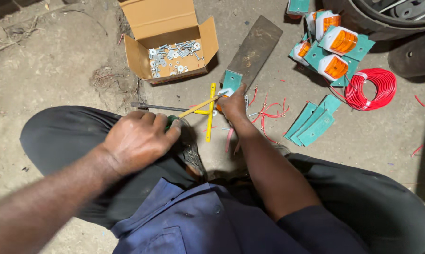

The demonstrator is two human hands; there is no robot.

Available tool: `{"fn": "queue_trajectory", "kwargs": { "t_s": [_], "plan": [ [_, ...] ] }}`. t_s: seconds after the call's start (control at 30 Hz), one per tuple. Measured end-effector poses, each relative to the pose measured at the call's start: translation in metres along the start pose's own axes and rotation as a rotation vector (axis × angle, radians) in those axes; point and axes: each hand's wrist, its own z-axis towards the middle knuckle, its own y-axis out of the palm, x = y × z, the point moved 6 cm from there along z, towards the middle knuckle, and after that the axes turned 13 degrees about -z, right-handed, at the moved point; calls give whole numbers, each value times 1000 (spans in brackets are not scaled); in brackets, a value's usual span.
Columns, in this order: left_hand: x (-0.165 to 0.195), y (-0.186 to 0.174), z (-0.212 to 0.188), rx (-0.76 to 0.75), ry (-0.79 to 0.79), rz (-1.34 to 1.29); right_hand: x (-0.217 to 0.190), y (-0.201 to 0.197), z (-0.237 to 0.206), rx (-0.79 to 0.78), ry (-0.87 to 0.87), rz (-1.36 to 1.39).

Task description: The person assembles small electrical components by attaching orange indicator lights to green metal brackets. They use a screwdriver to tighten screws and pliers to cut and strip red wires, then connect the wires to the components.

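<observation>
Our left hand [139, 140] is curled shut around the green handle of a screwdriver [196, 107], whose yellowish shaft slants up and to the right across our knee. Its tip meets a small teal bracket [231, 80] with a bit of orange light showing beside it, and that piece is pinched in our right hand [233, 104], fingers closed over its lower edge. Both hands work low over the floor [52, 61], between our bent knees in dark trousers.

Just under the screwdriver lies a yellow T-shaped tool [211, 113], and a dark metal rod [160, 107] runs leftward from it, both flat on the concrete. Short red wire offcuts [269, 113] are scattered around our right hand, touching or just beside it.

Behind the bracket a long dark metal plate [255, 49] lies at a slant. Left of that sits an open cardboard box [172, 40] with silver bolts, nuts and washers loose in its bottom.

To the right, a few bare teal brackets [313, 123] are stacked flat. Beyond them a coil of red wire [372, 88] rests near a cluster of orange-and-white lamps [337, 47] mounted on teal plates. A dark tyre [386, 16] fills the top right corner.
</observation>
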Motion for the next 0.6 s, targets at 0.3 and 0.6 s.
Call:
{"fn": "queue_trajectory", "kwargs": {
  "t_s": [0.3, 0.6],
  "plan": [
    [-51, 52, -33, 144, -1122, -1123, -4, -2, -4, -51, 19, 1],
    [-2, -6, 15, -227, 134, 64, -5, -1, 0, -11, -50, 39]
  ]
}}
